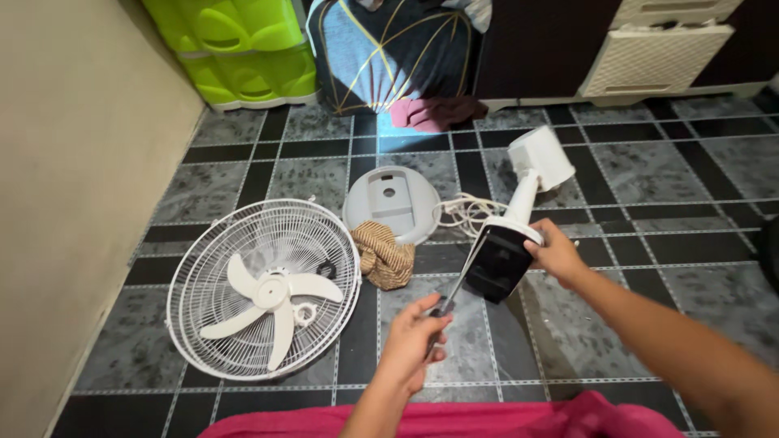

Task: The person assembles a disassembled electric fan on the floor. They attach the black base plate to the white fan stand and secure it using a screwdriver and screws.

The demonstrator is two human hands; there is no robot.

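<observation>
From the head camera, the person sits on a floor of dark marbled tiles [649,162] with pale grout lines, a pink cloth [487,422] across the lap at the bottom edge. The left hand [415,341] is closed in a fist around the handle of a screwdriver [461,280], whose thin steel shaft slants up to the fan's motor housing [499,261]. The right hand [554,253] has its fingers wrapped round the top of that housing, steadying it near the middle of the floor.

The housing is a boxy shell, glossy black on the face shown and white at its rim, with a white neck running up to a rounded white head [541,156]. It looks like hard, smooth plastic: stiff, probably slippery, and, I would judge, weighty from the motor inside, so the grip round the rim seems the sound place to hold it.

To the left lies the white wire fan guard [203,268], round and springy-looking, with the pale plastic blade [272,296] resting in it. Just beyond, a grey round base [393,203] stands tilted, a brown woven rag [385,255] against it and a white cord [466,212] coiled beside. Lime-green plastic drawers [243,49] stand in the far left corner, next to a beige wall [73,203].
</observation>
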